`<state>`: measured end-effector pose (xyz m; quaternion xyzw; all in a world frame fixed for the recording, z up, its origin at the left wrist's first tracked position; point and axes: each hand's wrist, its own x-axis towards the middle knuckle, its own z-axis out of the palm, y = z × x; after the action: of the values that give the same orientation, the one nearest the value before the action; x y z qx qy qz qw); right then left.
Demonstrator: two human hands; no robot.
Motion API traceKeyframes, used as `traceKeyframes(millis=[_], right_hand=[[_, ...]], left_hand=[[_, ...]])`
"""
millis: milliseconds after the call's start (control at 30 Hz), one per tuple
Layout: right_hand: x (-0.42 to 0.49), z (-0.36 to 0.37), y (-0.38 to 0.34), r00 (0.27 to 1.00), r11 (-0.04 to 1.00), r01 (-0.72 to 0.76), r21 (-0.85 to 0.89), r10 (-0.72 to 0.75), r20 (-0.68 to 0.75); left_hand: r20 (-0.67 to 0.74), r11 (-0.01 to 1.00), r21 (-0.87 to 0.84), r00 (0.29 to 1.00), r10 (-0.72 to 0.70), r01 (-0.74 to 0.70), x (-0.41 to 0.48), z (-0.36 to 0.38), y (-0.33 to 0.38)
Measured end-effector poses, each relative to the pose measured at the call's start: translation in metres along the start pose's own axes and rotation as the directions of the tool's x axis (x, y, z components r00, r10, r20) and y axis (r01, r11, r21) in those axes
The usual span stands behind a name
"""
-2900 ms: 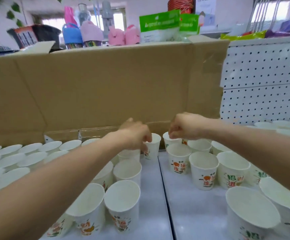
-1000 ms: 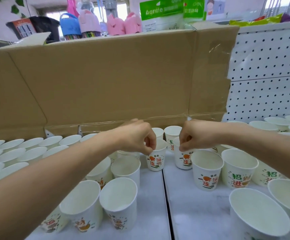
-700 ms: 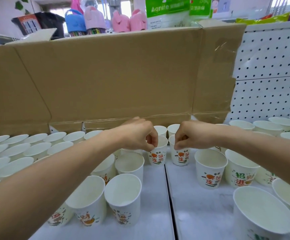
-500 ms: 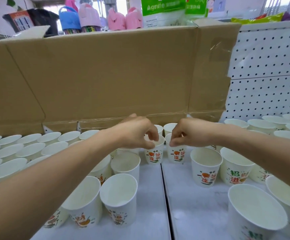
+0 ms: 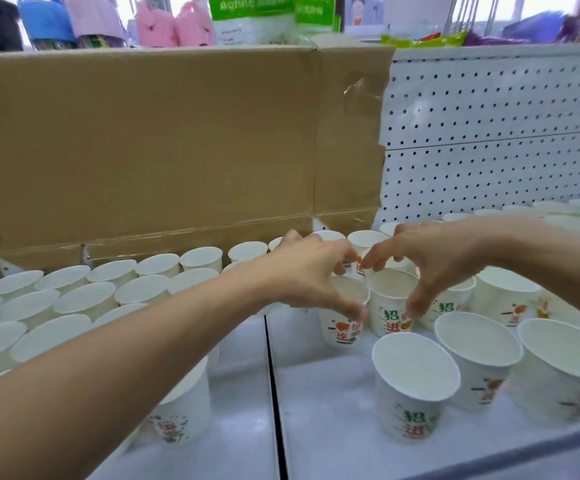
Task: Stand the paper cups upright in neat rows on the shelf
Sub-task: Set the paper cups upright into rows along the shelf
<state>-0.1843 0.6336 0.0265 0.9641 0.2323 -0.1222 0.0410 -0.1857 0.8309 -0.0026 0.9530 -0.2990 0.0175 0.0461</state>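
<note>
I see left hand [image 5: 313, 275] grasping orange-printed cup [image 5: 337, 332], right hand [image 5: 437, 261] grasping green-printed cup [image 5: 387, 308], mid-frame; cardboard box [image 5: 160, 140] blocks the shelf [image 5: 319, 393] rear.

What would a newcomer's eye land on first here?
First, the crowd of white paper cups standing mouth-up in rows across the left of the shelf, in front of a big cardboard sheet. At the middle, the left hand grips an orange-printed cup from above, and the right hand grips a green-printed cup right beside it.
</note>
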Motion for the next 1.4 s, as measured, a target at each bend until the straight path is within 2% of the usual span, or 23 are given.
traceKeyframes(millis=[200,433,600,733,900,1267,1333,1400], right_hand=[[0.009,0.003,0.004,0.996,0.998,0.060,-0.022,-0.062,-0.061],[0.020,0.010,-0.021,0.988,0.990,0.105,0.094,-0.092,-0.127],[0.035,0.012,-0.051,0.967,0.973,0.188,0.134,-0.160,-0.199],[0.043,0.011,-0.064,0.961,0.961,0.211,0.176,-0.172,-0.217],[0.047,0.016,-0.074,0.962,0.966,0.179,0.189,-0.131,-0.237],[0.041,0.024,-0.078,0.952,0.958,0.171,0.231,-0.101,-0.287],[0.041,0.025,-0.078,0.953,0.954,0.171,0.246,-0.098,-0.286],[0.039,0.025,-0.078,0.957,0.952,0.165,0.258,-0.090,-0.277]], left_hand=[[0.015,1.000,0.004,1.000,-0.012,0.011,0.002,-0.004,0.001],[0.035,0.996,0.060,0.997,-0.069,0.067,-0.044,-0.012,-0.022],[-0.008,0.985,0.074,0.988,-0.157,0.157,-0.068,-0.018,-0.036],[-0.042,0.974,0.046,0.975,-0.218,0.220,-0.078,-0.029,-0.045],[0.007,0.961,0.133,0.969,-0.246,0.243,-0.080,-0.028,-0.047],[-0.009,0.980,-0.116,0.987,-0.161,0.158,-0.082,-0.018,-0.054],[-0.035,0.980,-0.119,0.986,-0.163,0.158,-0.085,-0.019,-0.055],[-0.095,0.979,-0.042,0.974,-0.205,0.202,-0.088,-0.022,-0.055]])
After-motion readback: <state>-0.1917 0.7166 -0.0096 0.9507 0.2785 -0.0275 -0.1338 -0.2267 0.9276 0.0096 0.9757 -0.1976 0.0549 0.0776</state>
